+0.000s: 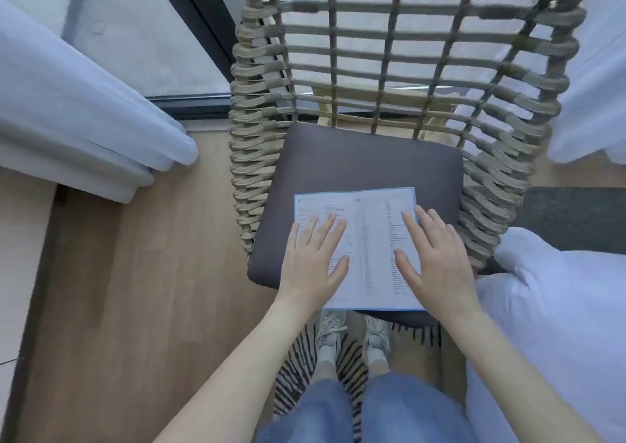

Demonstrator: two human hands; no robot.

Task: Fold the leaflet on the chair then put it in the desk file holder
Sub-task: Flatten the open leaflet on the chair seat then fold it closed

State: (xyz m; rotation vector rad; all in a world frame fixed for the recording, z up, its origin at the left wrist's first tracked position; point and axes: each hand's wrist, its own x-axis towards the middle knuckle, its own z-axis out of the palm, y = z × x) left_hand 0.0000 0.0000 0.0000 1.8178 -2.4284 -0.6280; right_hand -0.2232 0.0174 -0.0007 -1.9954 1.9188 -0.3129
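A white leaflet (pixel 366 239) with a blue border and printed text lies unfolded on the dark grey seat cushion (pixel 355 161) of a woven rope chair (pixel 261 110). A crease runs down its middle. My left hand (pixel 315 259) rests flat on the leaflet's left half, fingers spread. My right hand (pixel 437 256) lies flat on the right half, fingers spread too. Neither hand grips the paper. No desk file holder is in view.
White curtains hang at the left (pixel 84 110) and at the right (pixel 592 86). White bedding (pixel 559 324) lies at the right. A striped rug (pixel 352 351) lies under my feet on the wooden floor (pixel 152 290). A window with a dark frame (pixel 189 19) stands behind the chair.
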